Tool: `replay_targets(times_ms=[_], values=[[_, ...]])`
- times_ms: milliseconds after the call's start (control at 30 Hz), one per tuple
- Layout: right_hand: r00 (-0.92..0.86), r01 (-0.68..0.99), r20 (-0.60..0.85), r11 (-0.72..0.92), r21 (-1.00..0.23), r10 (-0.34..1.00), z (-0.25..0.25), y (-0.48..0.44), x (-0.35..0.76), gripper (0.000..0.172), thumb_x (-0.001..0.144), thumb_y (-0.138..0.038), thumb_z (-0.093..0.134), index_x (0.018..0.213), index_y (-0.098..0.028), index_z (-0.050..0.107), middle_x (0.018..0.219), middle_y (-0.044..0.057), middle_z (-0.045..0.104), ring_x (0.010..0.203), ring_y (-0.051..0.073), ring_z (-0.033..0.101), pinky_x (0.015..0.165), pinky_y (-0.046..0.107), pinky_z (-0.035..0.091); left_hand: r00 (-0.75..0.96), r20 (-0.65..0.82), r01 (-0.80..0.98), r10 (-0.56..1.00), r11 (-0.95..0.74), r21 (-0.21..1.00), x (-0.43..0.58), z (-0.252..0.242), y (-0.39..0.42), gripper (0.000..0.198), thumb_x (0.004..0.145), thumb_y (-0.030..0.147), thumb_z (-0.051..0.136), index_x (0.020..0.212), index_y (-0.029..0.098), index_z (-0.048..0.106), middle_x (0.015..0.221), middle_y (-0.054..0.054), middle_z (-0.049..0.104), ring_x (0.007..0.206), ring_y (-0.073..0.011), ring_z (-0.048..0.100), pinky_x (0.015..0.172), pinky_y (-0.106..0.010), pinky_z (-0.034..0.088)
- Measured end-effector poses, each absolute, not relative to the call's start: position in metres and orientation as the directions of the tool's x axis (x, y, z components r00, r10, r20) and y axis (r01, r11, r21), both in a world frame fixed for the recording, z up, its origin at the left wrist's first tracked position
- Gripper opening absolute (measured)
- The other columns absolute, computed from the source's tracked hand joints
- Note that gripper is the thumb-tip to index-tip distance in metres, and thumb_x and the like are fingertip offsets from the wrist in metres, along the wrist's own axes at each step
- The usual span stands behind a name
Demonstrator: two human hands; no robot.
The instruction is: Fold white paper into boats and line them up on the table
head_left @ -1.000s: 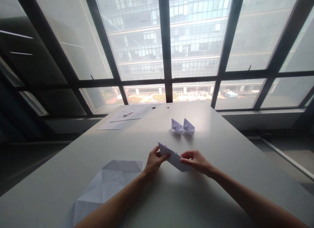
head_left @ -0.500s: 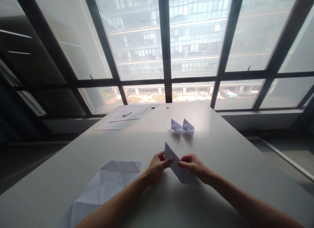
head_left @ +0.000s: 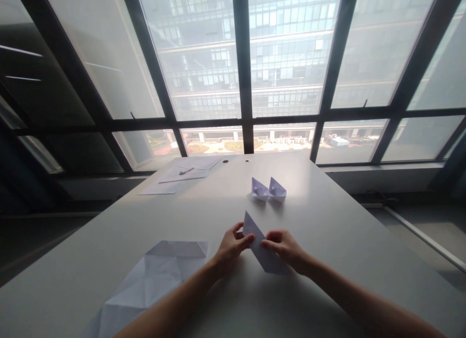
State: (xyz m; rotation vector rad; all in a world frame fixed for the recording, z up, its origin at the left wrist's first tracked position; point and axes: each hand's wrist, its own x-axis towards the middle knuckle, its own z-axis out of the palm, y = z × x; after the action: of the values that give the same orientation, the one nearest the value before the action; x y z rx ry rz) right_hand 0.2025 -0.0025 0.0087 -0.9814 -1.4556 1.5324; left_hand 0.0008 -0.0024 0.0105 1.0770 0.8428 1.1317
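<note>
- We see the left hand (head_left: 230, 248) in the lower middle of the frame. Its thumb and fingers pinch the left edge of a folded paper (head_left: 268, 260).
- The right hand (head_left: 286, 248) sits just to the right of it, its fingertips pressed together on the right edge of the same piece.
- The folded paper is white and roughly diamond-shaped. It is tilted, with one point up toward the window (head_left: 291, 61) and the other low by the right wrist. We cannot tell whether that lower point touches the surface (head_left: 345, 231).
- The two hands are close together, with only the paper between them, and both forearms come in from the bottom edge of the frame.
- Past the hands, in the middle of the frame, a paper boat (head_left: 259, 189) stands upright on the surface. A second paper boat (head_left: 277, 190) stands just beside it on the right.
- A large creased sheet (head_left: 156, 275) lies opened out flat in the lower left, near the left forearm.
- Farther off, at the left of the surface near the window, we see loose sheets (head_left: 163, 187) with a pale marker (head_left: 186, 170) lying on them.
</note>
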Motion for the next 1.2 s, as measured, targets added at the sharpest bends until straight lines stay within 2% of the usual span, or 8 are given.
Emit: replay_targets(times_ms=[100, 167, 300, 400, 500, 733, 933, 1200], values=[[-0.238, 0.027, 0.042, 0.050, -0.998, 0.970, 0.012, -0.004, 0.199, 0.039, 0.075, -0.052, 0.076, 0.068, -0.015, 0.066, 0.060, 0.001, 0.060, 0.055, 0.013, 0.049, 0.051, 0.025, 0.033, 0.118, 0.079, -0.213, 0.990, -0.052, 0.976, 0.003, 0.009, -0.002, 0.076, 0.068, 0.040, 0.090, 0.130, 0.022, 0.050, 0.107, -0.010, 0.069, 0.087, -0.0224, 0.070, 0.079, -0.034, 0.056], [-0.166, 0.071, 0.070, 0.083, -0.994, 0.984, 0.013, -0.006, 0.197, 0.036, 0.076, -0.049, 0.074, 0.067, -0.015, 0.065, 0.062, 0.003, 0.062, 0.057, 0.016, 0.054, 0.051, 0.026, 0.036, 0.068, 0.146, -0.142, 0.987, -0.136, 0.981, 0.005, 0.006, -0.002, 0.065, 0.070, 0.038, 0.088, 0.123, 0.026, 0.051, 0.114, -0.007, 0.064, 0.088, -0.0192, 0.069, 0.080, -0.032, 0.056], [-0.166, 0.039, 0.068, 0.076, -0.996, 0.984, 0.009, -0.008, 0.192, 0.030, 0.075, -0.043, 0.074, 0.071, -0.019, 0.057, 0.064, 0.002, 0.063, 0.062, 0.020, 0.061, 0.050, 0.026, 0.041, 0.158, 0.202, -0.046, 0.967, -0.197, 0.979, 0.008, 0.002, -0.003, 0.037, 0.078, 0.040, 0.081, 0.101, 0.021, 0.060, 0.114, -0.008, 0.062, 0.091, -0.0205, 0.067, 0.078, -0.031, 0.056], [-0.197, 0.018, 0.096, 0.102, -0.995, 0.976, 0.003, -0.009, 0.189, 0.030, 0.076, -0.040, 0.073, 0.075, -0.021, 0.049, 0.067, -0.001, 0.059, 0.062, 0.018, 0.060, 0.049, 0.025, 0.042, 0.229, 0.226, -0.014, 0.947, -0.229, 0.973, 0.009, 0.002, -0.005, 0.031, 0.081, 0.042, 0.079, 0.093, 0.017, 0.066, 0.111, -0.010, 0.064, 0.091, -0.0220, 0.067, 0.079, -0.031, 0.056], [-0.225, 0.070, 0.170, 0.190, -0.979, 0.959, 0.000, -0.010, 0.188, 0.032, 0.078, -0.041, 0.075, 0.080, -0.021, 0.050, 0.076, -0.001, 0.059, 0.068, 0.017, 0.059, 0.056, 0.026, 0.046, 0.244, 0.241, 0.007, 0.939, -0.250, 0.968, 0.010, 0.006, -0.005, 0.033, 0.080, 0.046, 0.079, 0.085, 0.014, 0.071, 0.111, -0.012, 0.064, 0.088, -0.0221, 0.067, 0.080, -0.032, 0.055], [-0.440, 0.023, 0.123, 0.148, -0.989, 0.889, 0.001, -0.009, 0.196, 0.047, 0.075, -0.050, 0.081, 0.099, -0.020, 0.053, 0.097, 0.005, 0.065, 0.087, 0.024, 0.066, 0.068, 0.032, 0.054, 0.327, 0.101, -0.023, 0.940, -0.099, 0.995, 0.007, 0.015, -0.008, 0.043, 0.078, 0.050, 0.080, 0.099, 0.013, 0.069, 0.100, -0.013, 0.071, 0.089, -0.0271, 0.070, 0.074, -0.032, 0.054], [-0.471, -0.033, 0.132, 0.132, -0.991, 0.872, -0.005, -0.007, 0.198, 0.056, 0.072, -0.055, 0.082, 0.101, -0.020, 0.051, 0.099, 0.006, 0.065, 0.094, 0.028, 0.066, 0.072, 0.036, 0.055, 0.376, 0.081, -0.056, 0.923, -0.065, 0.996, 0.006, 0.014, -0.008, 0.046, 0.076, 0.049, 0.083, 0.100, 0.013, 0.065, 0.100, -0.013, 0.072, 0.096, -0.0301, 0.071, 0.080, -0.035, 0.055], [-0.367, -0.042, 0.121, 0.113, -0.993, 0.922, 0.000, -0.004, 0.199, 0.037, 0.085, -0.053, 0.067, 0.091, -0.020, 0.051, 0.086, 0.003, 0.063, 0.077, 0.022, 0.064, 0.065, 0.032, 0.050, 0.380, 0.047, -0.130, 0.924, 0.003, 0.992, 0.004, 0.011, -0.005, 0.044, 0.080, 0.047, 0.078, 0.105, 0.014, 0.062, 0.109, -0.013, 0.069, 0.097, -0.0278, 0.069, 0.082, -0.037, 0.055]])
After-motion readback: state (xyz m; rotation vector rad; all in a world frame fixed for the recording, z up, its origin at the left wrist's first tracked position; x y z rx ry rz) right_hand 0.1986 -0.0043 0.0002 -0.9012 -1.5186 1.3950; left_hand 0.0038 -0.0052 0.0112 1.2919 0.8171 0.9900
